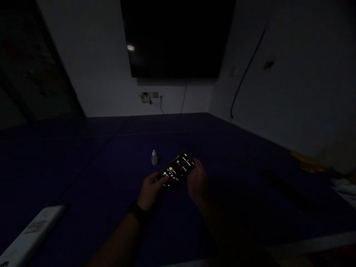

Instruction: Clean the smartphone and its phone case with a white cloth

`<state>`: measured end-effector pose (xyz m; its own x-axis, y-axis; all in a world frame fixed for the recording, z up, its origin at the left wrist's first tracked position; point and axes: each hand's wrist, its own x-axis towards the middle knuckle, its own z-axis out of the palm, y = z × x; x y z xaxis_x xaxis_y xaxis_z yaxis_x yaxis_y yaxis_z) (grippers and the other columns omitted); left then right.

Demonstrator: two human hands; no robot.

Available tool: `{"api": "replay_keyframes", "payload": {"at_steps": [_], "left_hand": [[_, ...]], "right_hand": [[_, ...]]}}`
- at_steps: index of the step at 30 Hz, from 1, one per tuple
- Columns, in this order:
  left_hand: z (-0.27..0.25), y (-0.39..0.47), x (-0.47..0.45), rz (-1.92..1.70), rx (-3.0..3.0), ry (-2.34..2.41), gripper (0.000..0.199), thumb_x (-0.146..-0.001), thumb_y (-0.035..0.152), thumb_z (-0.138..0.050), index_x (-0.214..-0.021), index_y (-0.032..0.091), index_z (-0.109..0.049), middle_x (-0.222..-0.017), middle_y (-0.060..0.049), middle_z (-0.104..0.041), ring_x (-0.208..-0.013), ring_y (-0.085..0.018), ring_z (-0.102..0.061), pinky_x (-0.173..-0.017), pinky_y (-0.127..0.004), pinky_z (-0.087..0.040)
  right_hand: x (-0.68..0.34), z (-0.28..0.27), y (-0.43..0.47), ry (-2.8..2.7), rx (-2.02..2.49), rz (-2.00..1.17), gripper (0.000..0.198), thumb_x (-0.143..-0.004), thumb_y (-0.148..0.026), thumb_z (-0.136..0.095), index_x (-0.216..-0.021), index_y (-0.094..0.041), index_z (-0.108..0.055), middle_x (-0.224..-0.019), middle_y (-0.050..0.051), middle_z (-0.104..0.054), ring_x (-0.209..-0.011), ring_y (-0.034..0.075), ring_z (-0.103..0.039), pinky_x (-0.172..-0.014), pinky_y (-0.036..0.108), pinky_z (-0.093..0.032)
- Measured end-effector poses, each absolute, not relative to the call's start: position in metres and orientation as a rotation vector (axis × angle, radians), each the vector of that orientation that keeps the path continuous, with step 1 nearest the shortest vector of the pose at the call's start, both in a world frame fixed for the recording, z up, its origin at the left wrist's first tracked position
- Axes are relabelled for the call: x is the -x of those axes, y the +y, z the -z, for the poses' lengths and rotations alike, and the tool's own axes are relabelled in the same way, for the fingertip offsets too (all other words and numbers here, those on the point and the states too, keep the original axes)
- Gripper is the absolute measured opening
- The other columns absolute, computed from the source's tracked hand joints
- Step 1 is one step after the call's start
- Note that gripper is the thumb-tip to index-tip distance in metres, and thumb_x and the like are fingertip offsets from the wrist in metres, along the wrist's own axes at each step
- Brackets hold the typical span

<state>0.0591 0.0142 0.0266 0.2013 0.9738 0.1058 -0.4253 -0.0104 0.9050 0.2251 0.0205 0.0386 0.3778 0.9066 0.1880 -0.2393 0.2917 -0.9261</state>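
A smartphone (pixel 178 168) with a lit, dark-themed screen is held between my two hands, tilted with its top toward the upper right. My left hand (pixel 150 190) grips its lower left end, thumb lying over the bottom of the screen. Around the phone's right edge near the top curls my right hand (pixel 198 180); most of its fingers are hidden behind the phone. Just beyond the phone, to the left, a small white-capped dropper bottle (pixel 154 158) stands upright on the dark blue surface (pixel 111 167). A dark band circles my left wrist.
The room is very dim. At lower left lies a long white box (pixel 33 233). A dark elongated object (pixel 287 191) and a yellowish item (pixel 308 161) are on the right. A large screen (pixel 178 37) hangs on the far wall above sockets (pixel 151 96) with cables.
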Motion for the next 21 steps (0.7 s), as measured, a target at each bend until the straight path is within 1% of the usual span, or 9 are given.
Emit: {"api": "replay_keyframes", "payload": {"at_steps": [1, 4, 6, 8, 10, 12, 15, 18, 21], "left_hand": [[-0.029, 0.018, -0.054, -1.337, -0.993, 0.726, 0.033, -0.071, 0.035, -0.087, -0.094, 0.014, -0.076, -0.088, -0.008, -0.077, -0.077, -0.022, -0.071, -0.068, -0.028, -0.054], [-0.040, 0.025, -0.037, -1.510, -0.943, 0.786, 0.032, -0.072, 0.036, -0.085, -0.096, 0.018, -0.075, -0.086, -0.003, -0.077, -0.073, -0.017, -0.070, -0.068, -0.026, -0.052], [-0.049, 0.024, -0.028, -1.566, -0.954, 0.820, 0.028, -0.071, 0.034, -0.084, -0.093, 0.018, -0.076, -0.085, -0.002, -0.077, -0.071, -0.016, -0.069, -0.068, -0.026, -0.052], [-0.060, 0.020, -0.023, -1.586, -0.996, 0.849, 0.024, -0.069, 0.030, -0.085, -0.088, 0.017, -0.078, -0.084, -0.003, -0.077, -0.073, -0.017, -0.069, -0.069, -0.026, -0.052], [-0.068, 0.015, -0.023, -1.579, -1.048, 0.865, 0.021, -0.065, 0.025, -0.087, -0.083, 0.017, -0.079, -0.084, -0.004, -0.078, -0.077, -0.020, -0.070, -0.073, -0.028, -0.053], [-0.075, 0.010, -0.027, -1.539, -1.097, 0.863, 0.022, -0.062, 0.022, -0.088, -0.082, 0.017, -0.080, -0.084, -0.005, -0.078, -0.079, -0.022, -0.071, -0.075, -0.030, -0.054], [-0.078, 0.005, -0.035, -1.471, -1.139, 0.844, 0.027, -0.058, 0.019, -0.091, -0.082, 0.018, -0.080, -0.083, -0.006, -0.078, -0.079, -0.024, -0.072, -0.075, -0.030, -0.054], [-0.076, 0.002, -0.041, -1.432, -1.123, 0.809, 0.037, -0.058, 0.021, -0.093, -0.092, 0.019, -0.078, -0.077, -0.004, -0.076, -0.072, -0.021, -0.071, -0.066, -0.027, -0.053], [-0.073, 0.000, -0.044, -1.392, -1.068, 0.751, 0.046, -0.066, 0.036, -0.091, -0.106, 0.018, -0.074, -0.078, -0.005, -0.076, -0.068, -0.021, -0.070, -0.063, -0.027, -0.053]], "right_hand": [[-0.225, -0.039, 0.021, -0.854, 0.969, -0.920, 0.054, -0.085, -0.070, -0.042, -0.101, -0.022, -0.062, -0.093, 0.006, -0.070, -0.090, 0.026, -0.067, -0.071, 0.035, -0.053], [-0.220, -0.039, 0.019, -0.915, 1.003, -1.031, 0.053, -0.080, -0.072, -0.051, -0.081, -0.020, -0.063, -0.075, 0.005, -0.068, -0.071, 0.023, -0.066, -0.060, 0.032, -0.050], [-0.214, -0.039, 0.015, -1.011, 1.012, -1.098, 0.051, -0.076, -0.069, -0.062, -0.077, -0.019, -0.067, -0.072, 0.004, -0.069, -0.068, 0.021, -0.065, -0.060, 0.030, -0.049], [-0.207, -0.041, 0.010, -1.106, 0.998, -1.127, 0.047, -0.074, -0.065, -0.070, -0.082, -0.019, -0.072, -0.079, 0.003, -0.072, -0.075, 0.021, -0.067, -0.066, 0.029, -0.050], [-0.202, -0.044, 0.006, -1.173, 0.980, -1.142, 0.045, -0.075, -0.062, -0.072, -0.090, -0.020, -0.074, -0.086, 0.003, -0.074, -0.081, 0.021, -0.068, -0.071, 0.029, -0.051], [-0.198, -0.048, 0.003, -1.218, 0.970, -1.169, 0.045, -0.077, -0.061, -0.071, -0.096, -0.021, -0.074, -0.087, 0.003, -0.075, -0.080, 0.021, -0.069, -0.070, 0.030, -0.052], [-0.193, -0.050, 0.000, -1.245, 0.952, -1.211, 0.042, -0.076, -0.057, -0.074, -0.097, -0.021, -0.074, -0.082, 0.001, -0.075, -0.072, 0.020, -0.069, -0.065, 0.029, -0.052], [-0.191, -0.049, -0.001, -1.204, 0.944, -1.196, 0.039, -0.074, -0.053, -0.076, -0.095, -0.020, -0.073, -0.081, 0.001, -0.075, -0.071, 0.020, -0.069, -0.062, 0.028, -0.051], [-0.192, -0.045, 0.001, -1.130, 0.948, -1.151, 0.041, -0.076, -0.055, -0.075, -0.096, -0.019, -0.072, -0.084, 0.003, -0.075, -0.073, 0.020, -0.069, -0.064, 0.028, -0.051]]}}
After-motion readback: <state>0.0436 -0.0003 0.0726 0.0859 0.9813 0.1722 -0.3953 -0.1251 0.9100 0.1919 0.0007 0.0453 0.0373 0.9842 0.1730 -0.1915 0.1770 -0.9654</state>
